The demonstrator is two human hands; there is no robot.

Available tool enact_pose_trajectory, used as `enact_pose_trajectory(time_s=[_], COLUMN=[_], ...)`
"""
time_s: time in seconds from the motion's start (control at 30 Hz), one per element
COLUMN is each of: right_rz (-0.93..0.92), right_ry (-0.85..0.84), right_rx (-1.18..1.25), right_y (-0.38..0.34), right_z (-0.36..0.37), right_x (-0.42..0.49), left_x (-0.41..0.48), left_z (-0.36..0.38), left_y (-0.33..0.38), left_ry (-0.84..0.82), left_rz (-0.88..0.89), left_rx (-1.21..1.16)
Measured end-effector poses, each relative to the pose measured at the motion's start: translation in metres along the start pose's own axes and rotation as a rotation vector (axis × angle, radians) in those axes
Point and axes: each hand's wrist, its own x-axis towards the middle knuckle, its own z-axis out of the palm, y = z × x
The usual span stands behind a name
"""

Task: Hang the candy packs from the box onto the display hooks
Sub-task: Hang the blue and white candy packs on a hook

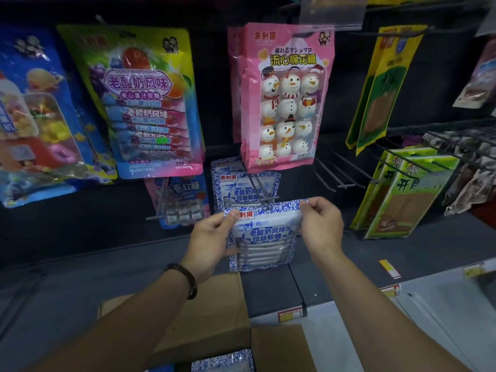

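At the hook, left hand and right hand both grip the candy pack

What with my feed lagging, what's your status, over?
Left hand, right hand pinch candy pack by top corners. Hole at hook tip. Nothing in the way.

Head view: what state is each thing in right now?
Blue-and-white patterned candy pack: held upright, top edge at the hook tip.
Left hand: grips pack's left edge.
Right hand: pinches pack's top right corner.
Metal display hook: carrying matching packs.
Brown cardboard box: flaps open, spare packs inside.
Black wire hooks at right: bare.
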Motion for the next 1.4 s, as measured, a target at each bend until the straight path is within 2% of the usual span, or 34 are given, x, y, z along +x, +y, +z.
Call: enact_pose_trajectory(time_s=[0.17, 0.33, 0.53, 0.73, 0.9, 1.03, 1.1, 1.2, 1.3, 1.4], right_rz=[-0.024, 0.005, -0.038, 0.059, 0.031, 0.005, -0.038, -0.091, -0.145, -0.147], right_ry=[0.016, -0.044, -0.134, -0.276, -0.351, -0.549, -0.673, -0.851, -1.005, -1.092], right_rx=[0.019, 0.046, -0.100, -0.143, -0.221, -0.407, -0.537, -0.726, -0.878, -1.000], right_y=[0.002, 0.010, 0.009, 0.016, 0.012, 0.015, 0.010, 0.005, 0.005, 0.012], right_z=[0.005, 0.007, 0.005, 0.016, 0.021, 0.026, 0.025, 0.025, 0.029, 0.031], right_x=[0.004, 0.008, 0.002, -0.004, -0.018, -0.044, -0.061, -0.083, -0.115, -0.145], left_x=[0.018, 0.034, 0.053, 0.079, 0.087, 0.075, 0.047, 0.002, -0.052, -0.102], left_z=[0.004, 0.002, 0.003, 0.004, -0.002, -0.020, -0.033, -0.063, -0.103, -0.143], left_y=[0.007, 0.005, 0.015, 0.022, 0.019, 0.009, 0.006, -0.002, -0.009, -0.011], left_ry=[0.101, 0.169, 0.190, 0.241, 0.279, 0.334, 0.259, -0.035, -0.338, -0.536], left_rz=[-0.005, -0.035, -0.053, -0.074, -0.081, -0.086, -0.105, -0.052, -0.089, -0.134], left_rx=[0.009, 0.029, 0.022, 0.028, 0.008, 0.095, 0.244, 0.630, 0.941, 1.157])
